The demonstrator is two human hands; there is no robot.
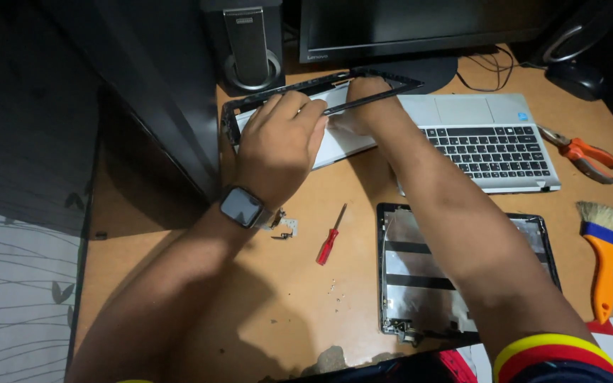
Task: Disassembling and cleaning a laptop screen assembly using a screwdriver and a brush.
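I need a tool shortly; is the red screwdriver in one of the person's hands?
No, the red screwdriver lies on the desk, apart from both hands.

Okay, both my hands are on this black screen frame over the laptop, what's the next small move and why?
Probably ease the black bezel frame a little further up along its near edge. Your left hand presses on the panel and your right hand reaches through the frame, whose near strip already stands off the silver laptop, so a gentle, even lift seems safer than twisting the thin plastic.
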